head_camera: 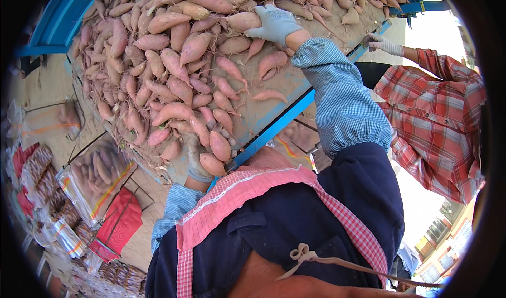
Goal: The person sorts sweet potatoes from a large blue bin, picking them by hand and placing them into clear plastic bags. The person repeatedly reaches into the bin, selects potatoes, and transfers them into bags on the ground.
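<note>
A large heap of sweet potatoes (170,60) lies on the bed of a blue metal-framed platform (272,120). My right hand (274,24), in a pale grey glove, reaches onto the upper part of the heap, its thumb and fingers at the end of one sweet potato (243,21); whether it grips it is unclear. My left hand (196,159), gloved too, is low at the near edge of the heap, partly hidden behind sweet potatoes; one (212,164) lies against it. Its fingers are mostly covered, so its hold cannot be told.
A co-worker in a red plaid shirt (435,120) stands at the right, a gloved hand (382,45) near the platform's edge. At lower left are a clear bag of sweet potatoes (99,171) on a frame, a red bag (118,223) and stacked filled bags (43,171).
</note>
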`<state>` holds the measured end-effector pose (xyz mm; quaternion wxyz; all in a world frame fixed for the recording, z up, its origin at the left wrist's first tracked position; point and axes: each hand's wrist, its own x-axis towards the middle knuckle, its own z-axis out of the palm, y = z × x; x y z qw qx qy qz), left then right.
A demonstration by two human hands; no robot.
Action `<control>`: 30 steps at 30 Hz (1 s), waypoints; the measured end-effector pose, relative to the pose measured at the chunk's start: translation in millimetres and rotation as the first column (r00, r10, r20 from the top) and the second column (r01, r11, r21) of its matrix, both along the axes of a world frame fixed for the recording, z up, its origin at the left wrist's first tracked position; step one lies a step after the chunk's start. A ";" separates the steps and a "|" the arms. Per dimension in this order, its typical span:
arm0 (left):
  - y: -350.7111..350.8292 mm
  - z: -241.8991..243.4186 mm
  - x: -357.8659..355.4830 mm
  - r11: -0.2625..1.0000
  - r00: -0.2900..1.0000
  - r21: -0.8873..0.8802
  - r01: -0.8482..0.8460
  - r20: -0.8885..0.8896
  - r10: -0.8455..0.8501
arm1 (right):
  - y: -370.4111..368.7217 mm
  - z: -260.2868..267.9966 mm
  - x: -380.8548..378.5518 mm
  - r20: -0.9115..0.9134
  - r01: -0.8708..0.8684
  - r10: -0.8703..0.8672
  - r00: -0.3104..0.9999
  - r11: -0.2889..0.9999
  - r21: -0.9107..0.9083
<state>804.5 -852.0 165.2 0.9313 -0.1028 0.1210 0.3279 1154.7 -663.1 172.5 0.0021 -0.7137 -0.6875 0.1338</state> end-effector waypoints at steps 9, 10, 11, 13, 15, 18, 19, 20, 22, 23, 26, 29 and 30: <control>-25.4 4.6 -20.7 0.997 0.994 -0.081 -0.002 -0.110 -0.007 | -108.9 -64.3 -87.9 -0.429 -0.028 -0.026 0.903 0.993 -0.119; -24.4 3.9 -23.7 0.976 0.997 -0.218 -0.028 -0.082 0.010 | -111.7 -68.1 -89.9 -0.451 -0.029 -0.032 0.892 0.991 -0.128; -21.2 2.5 -26.1 0.956 1.000 -0.294 -0.025 0.009 0.029 | -112.0 -70.6 -90.5 -0.471 -0.029 -0.040 0.881 0.990 -0.138; -21.3 4.4 -29.9 0.965 0.997 -0.259 -0.027 -0.074 0.008 | -104.4 -70.9 -84.0 -0.489 -0.025 -0.005 0.872 0.998 -0.055; -26.8 8.6 -32.5 1.000 0.911 -0.015 0.005 -0.413 -0.010 | -91.3 -68.8 -79.1 -0.589 0.090 -0.037 0.808 0.994 0.062; -35.1 9.0 -32.9 0.987 0.939 -0.131 -0.093 -0.341 0.043 | -70.1 -60.9 -65.3 -0.725 0.269 -0.080 0.684 0.952 0.148; -36.7 8.2 -33.5 0.992 0.950 -0.066 -0.108 -0.301 0.083 | -63.5 -57.7 -58.1 -0.625 0.287 -0.059 0.778 0.919 0.270; -37.5 6.8 -34.0 0.992 0.959 -0.001 -0.124 -0.259 0.120 | -58.9 -54.5 -48.4 -0.514 0.278 -0.037 0.857 0.873 0.400; -37.9 6.6 -36.8 0.991 0.910 0.115 -0.067 -0.399 0.108 | -54.4 -51.0 -32.3 -0.287 0.277 -0.136 0.948 0.798 0.535; -37.4 8.3 -39.5 0.988 0.818 0.151 0.016 -0.570 0.074 | -53.8 -50.2 -24.5 -0.180 0.301 -0.242 0.954 0.778 0.551; -37.4 20.9 -42.2 0.949 0.591 0.202 0.243 -0.806 0.021 | -59.3 -52.9 -13.3 -0.048 0.360 -0.386 0.921 0.799 0.482; -36.0 40.0 -41.9 0.998 0.782 0.032 0.052 -0.623 -0.021 | -52.2 -58.6 -18.3 -0.113 0.265 -0.240 0.964 0.854 0.447; -34.2 44.8 -41.1 0.998 0.888 -0.050 -0.049 -0.459 0.020 | -45.4 -60.1 -22.2 -0.151 0.211 -0.159 0.976 0.867 0.452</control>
